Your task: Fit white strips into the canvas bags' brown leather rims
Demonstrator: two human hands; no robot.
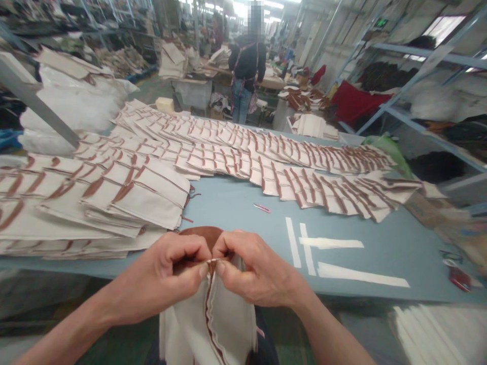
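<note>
A cream fabric piece with brown trim (232, 319) hangs between my hands at the table's front edge, a brown-edged seam running down its middle. My left hand (171, 271) pinches its top edge left of the seam, thumb in front and fingers curled behind. On the other side of the seam, my right hand (251, 266) pinches the same edge, the two thumbs almost touching. Behind the hands a curved brown part (201, 232) of the piece shows. Its lower end drops below the table, over my lap.
Overlapping cream and brown fabric pieces (140, 197) cover the table's (228, 203) left and back. A pink-handled small tool (262, 208) lies ahead. Pale strips (361, 275) and a red object (459, 279) lie to the right. A person (247, 66) stands beyond the table.
</note>
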